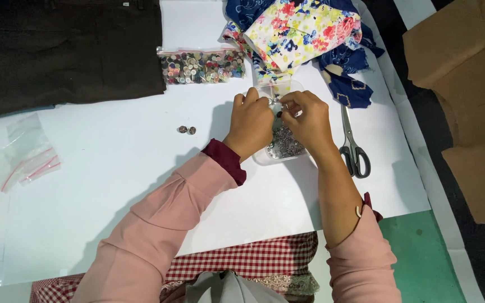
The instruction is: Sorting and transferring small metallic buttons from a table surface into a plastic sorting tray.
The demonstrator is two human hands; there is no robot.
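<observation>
Small silvery metal fastener [277, 106] pinched between fingertips of left hand [252, 122] and right hand [308, 120], hands together over clear plastic tub of small metal fasteners [283, 147], mid-table toward the far edge. Piece looks light, hard, smooth, probably slippery; best held by its rim with fingertips. Exact shape too small to tell. Grey-handled scissors [352, 147] lie just right of the tub. Two loose dark round buttons [187, 129] lie left of it. Clear zip bag of mixed buttons [201, 66], floral fabric pile [301, 33] and dark cloth [65, 50] sit along the far edge of the white table [113, 185].
</observation>
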